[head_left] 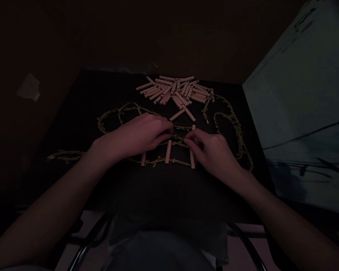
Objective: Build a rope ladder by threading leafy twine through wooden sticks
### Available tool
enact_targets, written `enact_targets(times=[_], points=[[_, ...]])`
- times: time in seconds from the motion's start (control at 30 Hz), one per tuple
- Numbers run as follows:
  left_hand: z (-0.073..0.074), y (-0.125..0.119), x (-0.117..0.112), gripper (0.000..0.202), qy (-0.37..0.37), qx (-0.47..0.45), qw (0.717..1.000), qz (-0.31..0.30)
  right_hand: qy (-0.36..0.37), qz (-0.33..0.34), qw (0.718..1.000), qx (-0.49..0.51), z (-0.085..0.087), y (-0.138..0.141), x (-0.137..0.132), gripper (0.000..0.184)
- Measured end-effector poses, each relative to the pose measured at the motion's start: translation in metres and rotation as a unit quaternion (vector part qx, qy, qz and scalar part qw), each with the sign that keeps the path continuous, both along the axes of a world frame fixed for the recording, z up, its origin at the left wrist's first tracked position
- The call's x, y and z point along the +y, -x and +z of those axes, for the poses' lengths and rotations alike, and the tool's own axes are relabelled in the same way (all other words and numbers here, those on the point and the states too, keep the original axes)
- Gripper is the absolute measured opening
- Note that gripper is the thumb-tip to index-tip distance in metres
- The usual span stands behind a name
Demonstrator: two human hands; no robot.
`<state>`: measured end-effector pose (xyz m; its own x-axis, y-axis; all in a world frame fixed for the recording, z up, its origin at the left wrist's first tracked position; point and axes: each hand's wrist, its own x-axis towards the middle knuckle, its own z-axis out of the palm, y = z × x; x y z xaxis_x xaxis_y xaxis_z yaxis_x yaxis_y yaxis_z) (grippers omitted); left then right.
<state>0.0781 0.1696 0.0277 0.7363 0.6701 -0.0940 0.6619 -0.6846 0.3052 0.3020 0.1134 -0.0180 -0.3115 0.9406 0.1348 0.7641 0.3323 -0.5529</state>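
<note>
My left hand (147, 131) and my right hand (210, 146) pinch a leafy braided cord (175, 136) between them, a short stretch showing from one set of fingertips to the other. Below them lies a ladder-like piece, with short wooden rods as rungs on leafy cords. Its middle rod (168, 152) stands between the hands, the left rod (143, 159) is partly under my left hand, and the right rod (192, 159) is partly behind my right fingers. Another leafy cord (183, 128) runs just beyond the fingertips.
A pile of drilled wooden rods (183, 90) lies at the back of the black table (169, 192). Loose leafy cord (237, 131) curls at the right, and more cord (113, 112) loops at the left. A pale painted panel (305, 113) borders the right side. The scene is dim.
</note>
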Motion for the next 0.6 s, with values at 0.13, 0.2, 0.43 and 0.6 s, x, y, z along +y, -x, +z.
enact_targets(times=[0.13, 0.2, 0.43, 0.6], points=[[0.0002, -0.0007, 0.0001, 0.018, -0.005, 0.003, 1.000, 0.012, -0.004, -0.004, 1.000, 0.001, 0.0005, 0.0007, -0.0004, 0.019], [0.0000, -0.0005, 0.0008, 0.018, -0.009, -0.003, 1.000, 0.012, -0.007, -0.008, 1.000, 0.001, 0.0007, 0.0014, -0.0009, 0.019], [-0.0011, 0.0020, 0.0029, 0.017, -0.006, -0.006, 1.000, 0.006, -0.012, -0.011, 1.000, -0.012, 0.0002, 0.0013, -0.0005, 0.020], [-0.0004, 0.0062, 0.0046, 0.015, 0.012, -0.011, 1.000, -0.001, -0.012, -0.016, 0.999, -0.024, -0.0002, 0.0015, 0.0003, 0.020]])
